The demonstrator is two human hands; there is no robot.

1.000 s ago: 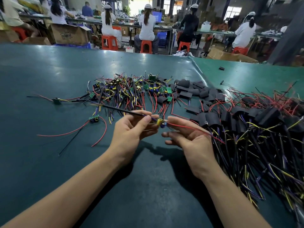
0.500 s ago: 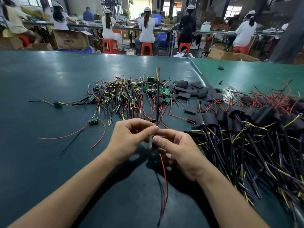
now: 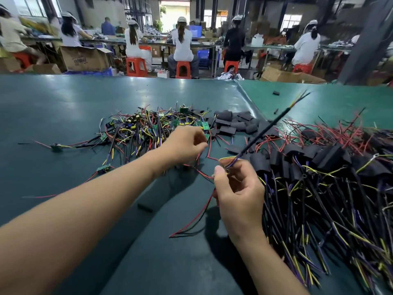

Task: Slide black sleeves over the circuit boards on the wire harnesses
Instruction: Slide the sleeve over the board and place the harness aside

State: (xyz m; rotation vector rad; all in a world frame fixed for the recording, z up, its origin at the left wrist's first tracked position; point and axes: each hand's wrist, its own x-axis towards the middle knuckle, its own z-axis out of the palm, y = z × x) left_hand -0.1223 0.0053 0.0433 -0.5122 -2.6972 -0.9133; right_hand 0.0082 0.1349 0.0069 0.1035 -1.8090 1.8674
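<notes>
My right hand (image 3: 239, 194) is shut on one wire harness (image 3: 260, 133): its black cable slants up to the right, and its red and black leads hang below the fist toward me. The circuit board in that hand is hidden by my fingers. My left hand (image 3: 185, 145) reaches forward over the near edge of the pile of unsleeved harnesses (image 3: 144, 128) with green boards; its fingers are curled and pinched, and what they hold is hidden. Loose black sleeves (image 3: 231, 124) lie just beyond it.
A large heap of sleeved harnesses (image 3: 323, 167) fills the right side of the green table (image 3: 63, 107). Single harnesses (image 3: 56, 146) lie at the left. One stray sleeve (image 3: 275, 93) sits far back. Several people sit on stools beyond the table.
My hands have parted. The left hand let go of the harness and moved forward to the piles. The right hand keeps the harness, whose black cable has swung from upright to slanting right.
</notes>
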